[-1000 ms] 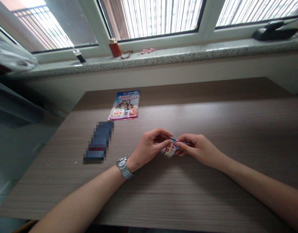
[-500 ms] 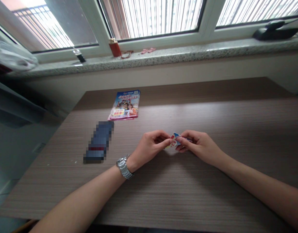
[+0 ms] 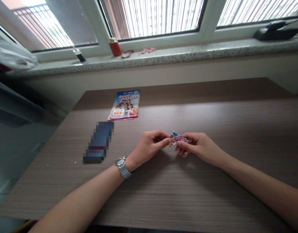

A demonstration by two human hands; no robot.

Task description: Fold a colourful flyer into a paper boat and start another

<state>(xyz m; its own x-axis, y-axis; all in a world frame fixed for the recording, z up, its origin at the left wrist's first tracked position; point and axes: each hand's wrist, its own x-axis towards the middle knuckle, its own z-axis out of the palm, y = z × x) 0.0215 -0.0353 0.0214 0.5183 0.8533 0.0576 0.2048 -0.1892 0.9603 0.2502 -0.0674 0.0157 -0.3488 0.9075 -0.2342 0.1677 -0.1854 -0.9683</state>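
Between my two hands is a small piece of folded printed paper (image 3: 174, 141), in blue, red, white and yellow. My left hand (image 3: 154, 142), with a silver watch (image 3: 124, 166) on the wrist, pinches its left end between thumb and fingers. My right hand (image 3: 196, 145) grips the other end, thumb on top and fingers curled beneath. The fingers hide parts of the paper, so its full shape does not show. Farther back on the table lies a stack of colourful flyers (image 3: 126, 105).
A pixelated dark blue flat object (image 3: 98, 142) lies on the wooden table (image 3: 212, 113), left of my hands. The stone windowsill (image 3: 173, 55) beyond holds a red container (image 3: 114, 48), a small black-and-clear item (image 3: 79, 55), pink bits (image 3: 148, 50) and a black device (image 3: 276, 31).
My right thumb and fingers have shifted slightly on the paper, and more of its printed face shows between my hands. My left hand keeps its pinch, nearly still.
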